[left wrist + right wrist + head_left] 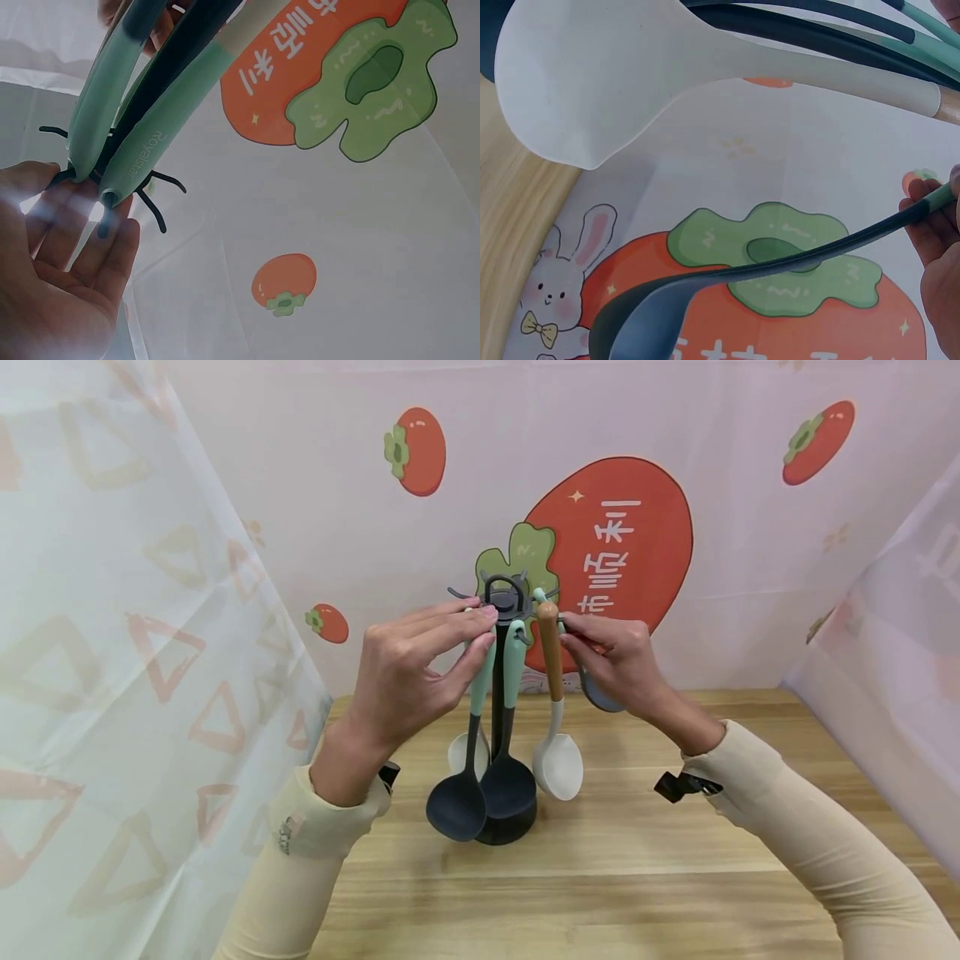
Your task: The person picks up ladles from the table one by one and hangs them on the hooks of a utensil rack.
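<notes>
A black rack (504, 602) with hooks around its top stands upright, utensils hanging from it. My left hand (420, 664) touches the rack's top with fairly straight fingers, beside the mint handles; in the left wrist view these fingers (112, 251) lie by the hooks. My right hand (618, 664) pinches the mint handle of a dark ladle (780, 266) on the rack's right side. Its bowl hangs below the hand, partly hidden in the head view. Beside it hangs a white ladle (558, 768) with a wooden handle.
Two dark utensils with mint handles, a ladle (456, 806) and a deep spoon-like one (508, 785), hang at the front. Behind them shows a white utensil (467, 752), partly hidden. The rack's round base (506, 833) sits on a wooden table (570, 893), with a printed cloth (285, 460) behind.
</notes>
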`<move>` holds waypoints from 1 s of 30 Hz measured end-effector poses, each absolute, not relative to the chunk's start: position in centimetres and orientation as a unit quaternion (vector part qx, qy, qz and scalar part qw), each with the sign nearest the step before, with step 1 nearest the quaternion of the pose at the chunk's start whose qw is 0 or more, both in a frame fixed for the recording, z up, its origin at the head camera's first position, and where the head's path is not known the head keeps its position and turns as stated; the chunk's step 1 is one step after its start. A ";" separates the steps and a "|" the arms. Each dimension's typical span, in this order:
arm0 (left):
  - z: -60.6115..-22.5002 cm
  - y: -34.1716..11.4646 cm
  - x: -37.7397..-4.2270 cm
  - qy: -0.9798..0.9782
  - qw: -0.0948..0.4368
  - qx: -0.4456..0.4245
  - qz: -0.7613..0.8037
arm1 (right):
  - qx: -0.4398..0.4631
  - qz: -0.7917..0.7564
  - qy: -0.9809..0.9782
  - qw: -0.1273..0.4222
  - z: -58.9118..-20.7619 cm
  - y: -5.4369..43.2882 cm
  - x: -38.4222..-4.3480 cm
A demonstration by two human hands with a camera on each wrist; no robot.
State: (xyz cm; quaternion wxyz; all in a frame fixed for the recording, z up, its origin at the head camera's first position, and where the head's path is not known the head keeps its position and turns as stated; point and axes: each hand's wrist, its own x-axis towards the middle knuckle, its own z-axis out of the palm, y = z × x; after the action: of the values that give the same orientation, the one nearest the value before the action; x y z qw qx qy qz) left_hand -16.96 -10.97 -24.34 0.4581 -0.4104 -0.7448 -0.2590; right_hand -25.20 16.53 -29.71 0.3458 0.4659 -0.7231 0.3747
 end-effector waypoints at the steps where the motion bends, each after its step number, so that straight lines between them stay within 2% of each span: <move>1: -24.3 -10.9 -17.0 -0.744 0.458 -0.410 -0.261 | 0.466 0.375 -0.723 0.345 -29.7 16.5 -25.2; 12: -24.4 -10.9 -17.0 -0.744 0.458 -0.411 -0.259 | 0.466 0.384 -0.723 0.335 -29.9 15.9 -25.4; 30: -24.3 -10.9 -17.0 -0.745 0.458 -0.414 -0.255 | 0.488 0.421 -0.716 0.268 -29.9 15.1 -26.4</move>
State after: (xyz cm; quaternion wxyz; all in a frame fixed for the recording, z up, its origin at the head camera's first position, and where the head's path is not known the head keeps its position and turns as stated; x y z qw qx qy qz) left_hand -17.04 -10.95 -24.27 0.4580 -0.4135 -0.7446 -0.2545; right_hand -26.37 15.10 -29.94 0.2679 0.4882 -0.7159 0.4211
